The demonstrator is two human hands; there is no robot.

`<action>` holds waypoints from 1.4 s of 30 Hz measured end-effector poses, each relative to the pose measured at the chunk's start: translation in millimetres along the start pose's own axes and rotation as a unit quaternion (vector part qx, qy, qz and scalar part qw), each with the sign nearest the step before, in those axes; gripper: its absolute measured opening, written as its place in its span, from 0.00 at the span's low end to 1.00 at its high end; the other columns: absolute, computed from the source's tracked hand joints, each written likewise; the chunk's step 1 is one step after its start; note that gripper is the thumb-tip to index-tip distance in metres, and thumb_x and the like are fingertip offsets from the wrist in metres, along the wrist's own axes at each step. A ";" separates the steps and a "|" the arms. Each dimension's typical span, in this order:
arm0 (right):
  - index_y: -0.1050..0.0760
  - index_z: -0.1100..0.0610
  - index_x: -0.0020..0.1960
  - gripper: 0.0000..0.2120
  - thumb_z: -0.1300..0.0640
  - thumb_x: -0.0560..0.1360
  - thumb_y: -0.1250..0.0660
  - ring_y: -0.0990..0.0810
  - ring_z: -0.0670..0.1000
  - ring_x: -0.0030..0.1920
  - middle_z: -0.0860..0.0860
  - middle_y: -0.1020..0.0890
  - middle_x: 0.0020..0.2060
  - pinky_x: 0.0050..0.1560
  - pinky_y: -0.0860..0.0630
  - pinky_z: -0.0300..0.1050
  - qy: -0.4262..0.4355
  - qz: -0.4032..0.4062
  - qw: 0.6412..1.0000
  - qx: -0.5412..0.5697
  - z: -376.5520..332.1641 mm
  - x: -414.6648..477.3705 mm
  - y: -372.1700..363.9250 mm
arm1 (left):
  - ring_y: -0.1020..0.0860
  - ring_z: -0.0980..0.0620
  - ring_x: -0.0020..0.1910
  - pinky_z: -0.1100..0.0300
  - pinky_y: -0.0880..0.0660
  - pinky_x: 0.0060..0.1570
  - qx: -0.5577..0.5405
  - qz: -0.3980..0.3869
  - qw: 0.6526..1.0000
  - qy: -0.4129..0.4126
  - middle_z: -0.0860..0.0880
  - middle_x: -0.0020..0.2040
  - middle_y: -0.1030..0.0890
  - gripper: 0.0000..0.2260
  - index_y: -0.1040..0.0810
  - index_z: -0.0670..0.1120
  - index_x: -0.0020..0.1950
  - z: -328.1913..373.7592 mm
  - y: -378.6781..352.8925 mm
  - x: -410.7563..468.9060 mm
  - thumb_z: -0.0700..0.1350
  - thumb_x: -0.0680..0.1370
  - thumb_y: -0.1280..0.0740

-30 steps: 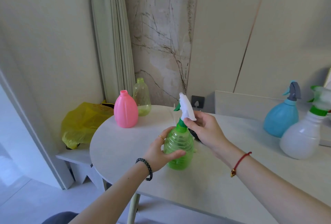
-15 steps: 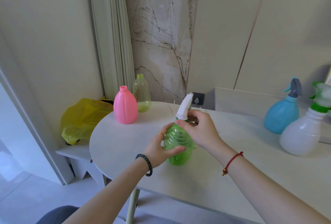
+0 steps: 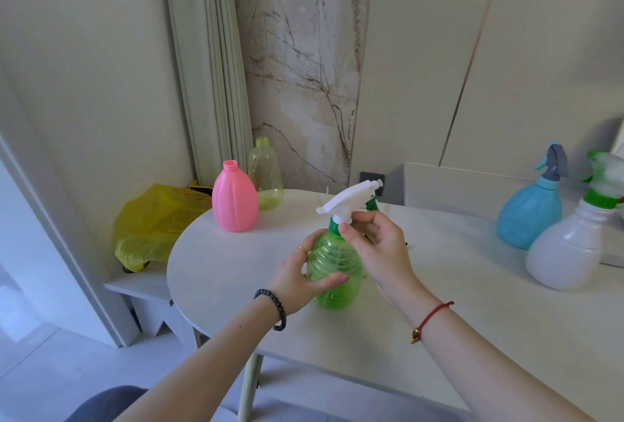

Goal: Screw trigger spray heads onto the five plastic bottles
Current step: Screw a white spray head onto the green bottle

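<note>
Green bottle (image 3: pixel 332 273) between left hand (image 3: pixel 297 278), right hand (image 3: pixel 380 249)

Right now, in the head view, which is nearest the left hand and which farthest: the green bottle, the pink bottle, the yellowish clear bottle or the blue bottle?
1. Green bottle: held in the left hand, at the table's middle.
2. Pink bottle: back left, no head on it.
3. Yellowish clear bottle: just behind the pink one.
4. Blue bottle: far right, head already on.

The white spray head (image 3: pixel 347 197) has turned on the green bottle (image 3: pixel 334 269), nozzle now pointing right.
</note>
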State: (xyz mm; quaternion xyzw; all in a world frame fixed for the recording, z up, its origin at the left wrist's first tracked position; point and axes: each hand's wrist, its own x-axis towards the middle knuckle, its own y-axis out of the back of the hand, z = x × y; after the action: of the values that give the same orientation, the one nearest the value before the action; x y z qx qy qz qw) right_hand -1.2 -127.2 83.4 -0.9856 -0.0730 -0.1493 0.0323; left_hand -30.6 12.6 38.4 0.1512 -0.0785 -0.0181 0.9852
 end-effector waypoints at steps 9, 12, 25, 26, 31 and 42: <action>0.22 0.49 0.53 0.09 0.54 0.75 0.35 0.21 0.45 0.52 0.47 0.18 0.48 0.54 0.25 0.39 -0.035 -0.080 0.996 0.015 3.1 -3.8 -3.3 | 0.28 0.65 0.58 0.61 0.27 0.57 -0.005 -0.001 1.000 -0.001 0.59 0.58 0.25 0.29 0.37 0.69 0.57 0.5 0.2 -0.2 0.58 0.61 0.27; 0.25 0.48 0.49 0.08 0.57 0.72 0.32 0.22 0.47 0.55 0.47 0.19 0.49 0.57 0.26 0.42 -0.029 -0.060 0.998 -0.022 6.2 1.0 1.1 | 0.28 0.61 0.60 0.60 0.26 0.57 -0.008 0.001 1.000 0.001 0.58 0.59 0.25 0.31 0.37 0.69 0.58 0.3 0.4 -0.6 0.60 0.59 0.28; 0.22 0.50 0.49 0.06 0.54 0.72 0.32 0.21 0.50 0.55 0.49 0.17 0.48 0.55 0.26 0.43 -0.060 -0.101 0.993 -0.006 2.7 11.5 8.8 | 0.28 0.58 0.61 0.51 0.28 0.61 -0.001 0.002 1.000 -0.001 0.55 0.60 0.24 0.32 0.37 0.68 0.59 1.7 0.2 -1.4 0.61 0.59 0.28; 0.24 0.52 0.48 0.09 0.54 0.69 0.29 0.21 0.52 0.56 0.52 0.18 0.50 0.57 0.26 0.46 -0.061 -0.079 0.995 -0.013 3.9 10.7 7.6 | 0.28 0.58 0.61 0.52 0.27 0.61 -0.002 0.001 1.000 -0.001 0.56 0.59 0.24 0.31 0.37 0.68 0.59 1.9 -0.1 -1.5 0.60 0.59 0.28; 0.27 0.50 0.44 0.15 0.53 0.63 0.24 0.21 0.47 0.53 0.49 0.18 0.48 0.53 0.25 0.43 -0.030 -0.023 0.997 -0.063 0.7 6.5 2.7 | 0.28 0.59 0.60 0.56 0.27 0.60 -0.008 0.002 1.000 0.000 0.58 0.58 0.25 0.29 0.37 0.69 0.57 3.6 -0.9 -2.7 0.58 0.60 0.28; 0.22 0.52 0.52 0.08 0.59 0.73 0.33 0.20 0.48 0.54 0.49 0.17 0.49 0.57 0.26 0.42 -0.026 -0.084 0.996 -0.021 -1.1 4.2 7.4 | 0.28 0.59 0.61 0.54 0.28 0.62 -0.004 0.009 1.000 -0.002 0.55 0.61 0.25 0.29 0.38 0.69 0.58 1.5 -1.0 -1.2 0.54 0.64 0.27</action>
State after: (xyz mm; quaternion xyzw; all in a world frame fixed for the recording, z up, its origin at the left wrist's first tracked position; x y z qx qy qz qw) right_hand 3.6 -134.0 85.4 -0.9800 -0.1530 -0.1269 -0.0028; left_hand -32.0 11.3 39.3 0.1469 -0.0820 -0.0099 0.9857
